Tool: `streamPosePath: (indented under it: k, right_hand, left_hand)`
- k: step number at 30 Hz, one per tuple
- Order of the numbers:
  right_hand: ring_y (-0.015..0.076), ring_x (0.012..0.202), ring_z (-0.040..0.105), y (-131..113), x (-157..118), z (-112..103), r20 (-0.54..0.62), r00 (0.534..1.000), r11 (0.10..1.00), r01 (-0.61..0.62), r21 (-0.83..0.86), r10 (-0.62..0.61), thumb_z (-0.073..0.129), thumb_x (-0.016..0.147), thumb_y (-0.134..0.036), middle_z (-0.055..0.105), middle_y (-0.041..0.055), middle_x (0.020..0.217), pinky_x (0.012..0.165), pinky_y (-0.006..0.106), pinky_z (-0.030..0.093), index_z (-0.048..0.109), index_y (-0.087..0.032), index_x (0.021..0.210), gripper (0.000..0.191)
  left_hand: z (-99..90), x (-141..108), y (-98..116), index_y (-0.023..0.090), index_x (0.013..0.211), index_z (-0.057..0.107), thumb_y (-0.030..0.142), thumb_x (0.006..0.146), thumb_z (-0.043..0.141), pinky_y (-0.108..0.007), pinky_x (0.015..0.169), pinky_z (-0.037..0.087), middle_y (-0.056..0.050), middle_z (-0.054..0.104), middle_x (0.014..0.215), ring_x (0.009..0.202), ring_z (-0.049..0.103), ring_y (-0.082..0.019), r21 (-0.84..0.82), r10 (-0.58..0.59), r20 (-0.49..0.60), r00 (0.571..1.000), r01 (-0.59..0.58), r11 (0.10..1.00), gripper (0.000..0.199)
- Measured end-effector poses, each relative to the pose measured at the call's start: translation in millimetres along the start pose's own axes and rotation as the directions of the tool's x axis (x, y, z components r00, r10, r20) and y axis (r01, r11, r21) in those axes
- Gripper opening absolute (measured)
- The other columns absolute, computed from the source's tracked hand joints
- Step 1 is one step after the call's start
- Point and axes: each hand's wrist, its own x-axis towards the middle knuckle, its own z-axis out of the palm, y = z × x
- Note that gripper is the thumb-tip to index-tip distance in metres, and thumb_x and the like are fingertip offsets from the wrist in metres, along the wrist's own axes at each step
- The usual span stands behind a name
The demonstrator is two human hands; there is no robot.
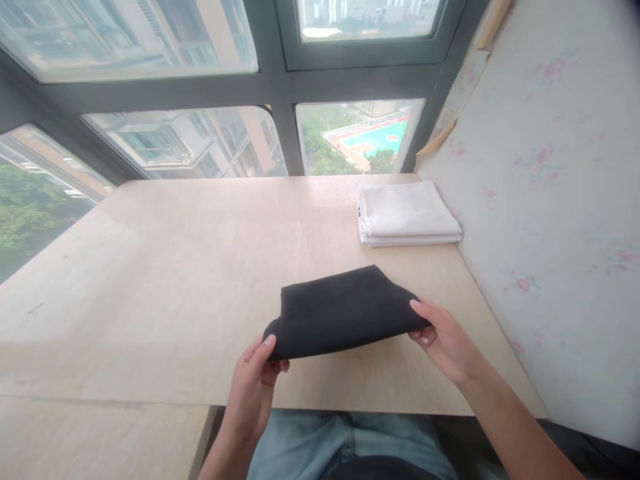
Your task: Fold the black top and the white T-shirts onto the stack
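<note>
Indoors, pale tabletop [190, 267] below window [280, 87]; both hands' fingers pinch black cloth [345, 310].

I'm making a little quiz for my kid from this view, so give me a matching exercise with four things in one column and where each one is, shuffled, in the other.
Things:
1. Black cloth
2. White folded cloths
3. Left hand
4. Flowered wall

Places:
A. On the tabletop, near the window and beside the wall
B. Held between two hands
C. Along the right side of the tabletop
D. At the black cloth's near left corner

Right pairs: 1-B, 2-A, 3-D, 4-C
</note>
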Motion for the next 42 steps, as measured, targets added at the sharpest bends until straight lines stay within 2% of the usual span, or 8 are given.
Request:
streamPosePath:
  k: [6,13,19,22,27,32,38,42]
  right_hand:
    - [0.0082,0.061,0.05,-63,0,1,-0.075,0.978,0.977,0.2,0.074,-0.194,0.084,0.069,-0.034,0.061,-0.0001,0.077,0.044,0.018,0.038,0.068,-0.018,0.08,0.025]
    - [0.0056,0.049,0.043,-172,56,12,-0.078,0.919,0.917,0.392,0.075,-0.386,0.072,0.074,-0.02,0.05,-0.0037,0.061,0.037,0.016,0.029,0.053,-0.017,0.069,0.02]
    - [0.0006,0.05,0.046,-273,101,10,-0.095,0.781,0.787,0.612,-0.083,-0.617,0.049,0.092,-0.017,0.05,-0.0049,0.064,0.045,0.015,0.029,0.052,-0.016,0.077,0.015]
    - [0.0033,0.048,0.049,-266,129,-12,-0.191,0.745,0.769,0.613,-0.181,-0.639,0.053,0.09,-0.018,0.051,-0.005,0.06,0.044,0.016,0.032,0.053,-0.017,0.078,0.012]
    - [0.0111,0.049,0.056,-179,180,-59,-0.399,0.716,0.787,0.346,-0.511,-0.573,0.056,0.081,-0.022,0.055,-0.0014,0.056,0.045,0.021,0.042,0.056,-0.017,0.07,0.012]
    - [0.0181,0.054,0.063,-123,200,-85,-0.445,0.674,0.741,0.233,-0.629,-0.59,0.054,0.078,-0.025,0.061,0.0027,0.057,0.05,0.026,0.047,0.062,-0.016,0.071,0.014]
    - [0.0263,0.08,0.068,-139,200,-85,-0.411,0.56,0.587,0.173,-0.791,-0.719,0.054,0.077,-0.026,0.071,0.0111,0.076,0.08,0.035,0.051,0.071,-0.013,0.089,0.024]
    - [0.0248,0.08,0.067,-163,203,-78,-0.314,0.527,0.446,0.141,-0.884,-0.79,0.05,0.081,-0.025,0.073,0.0147,0.094,0.08,0.035,0.051,0.069,-0.011,0.11,0.037]
  left_hand:
    - [53.3,16,42,0.014,0.082,0.07,0.037,0.081,0.073,-0.021,0.055,0.045,-0.003,0.062,0.08,0.067,0.053,-0.01,-0.023,0.181,0.201,0.963,-0.18,0.983,0.023]
    - [166.7,100,91,0.016,0.082,0.062,0.033,0.08,0.069,-0.023,0.051,0.038,-0.002,0.062,0.073,0.07,0.064,-0.015,-0.086,0.226,0.336,0.914,-0.209,0.974,0.019]
    - [254.9,160,132,0.019,0.099,0.058,0.035,0.09,0.061,-0.022,0.063,0.043,-0.001,0.065,0.092,0.085,0.067,-0.014,-0.039,0.354,0.485,0.8,-0.384,0.922,0.019]
    - [269.6,182,107,0.02,0.102,0.058,0.039,0.087,0.064,-0.024,0.064,0.046,-0.004,0.066,0.098,0.085,0.068,-0.016,0.072,0.242,0.495,0.835,-0.317,0.946,0.025]
    - [256.2,205,21,0.014,0.08,0.063,0.038,0.075,0.075,-0.026,0.052,0.041,-0.013,0.066,0.078,0.064,0.063,-0.018,0.414,-0.074,0.397,0.915,-0.107,0.904,0.028]
    - [241.0,213,-15,0.014,0.074,0.063,0.044,0.073,0.073,-0.022,0.046,0.033,-0.012,0.065,0.076,0.058,0.056,-0.013,0.482,-0.115,0.375,0.92,-0.088,0.872,0.032]
    - [244.8,218,-10,0.016,0.077,0.062,0.045,0.072,0.071,-0.02,0.047,0.031,-0.009,0.066,0.079,0.058,0.052,-0.01,0.474,-0.077,0.417,0.906,-0.145,0.869,0.03]
    - [250.4,210,-6,0.017,0.078,0.059,0.046,0.076,0.065,-0.021,0.047,0.029,-0.006,0.065,0.078,0.053,0.046,-0.008,0.46,-0.026,0.482,0.876,-0.228,0.858,0.029]
